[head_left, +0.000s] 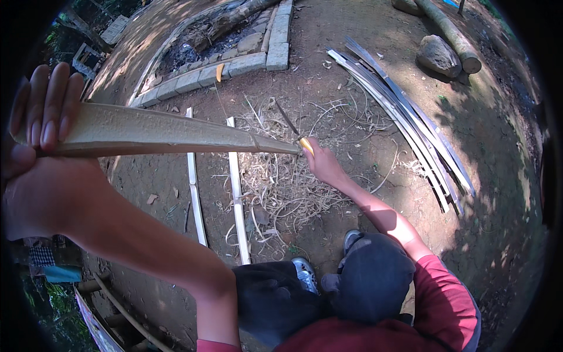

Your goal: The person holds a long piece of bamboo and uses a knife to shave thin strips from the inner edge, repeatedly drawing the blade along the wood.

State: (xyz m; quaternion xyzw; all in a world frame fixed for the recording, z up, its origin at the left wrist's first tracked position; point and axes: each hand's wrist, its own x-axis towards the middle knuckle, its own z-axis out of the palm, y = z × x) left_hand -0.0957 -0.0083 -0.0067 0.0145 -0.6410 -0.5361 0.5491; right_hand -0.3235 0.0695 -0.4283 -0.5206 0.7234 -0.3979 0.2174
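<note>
The long strip (170,130) lies across the scene from the left to the middle, raised over the ground. It is pale tan and bamboo-like, broad at its left end and tapering to the right, with a rough, mottled face, a darker near edge and a ridge like a node close to the narrow end. A patterned panel (94,321) stands at the near left; its markings are too small to read. The left hand (47,120) grips the broad end, fingers over the top and thumb below, its forearm bent up from the near side. The right hand (322,163), arm reaching forward, closes around the yellow handle of a knife (287,120), the thin dark blade slanting far and left. Whether it also grips the strip's tip, I cannot tell. Curly shavings (287,196) lie below.
</note>
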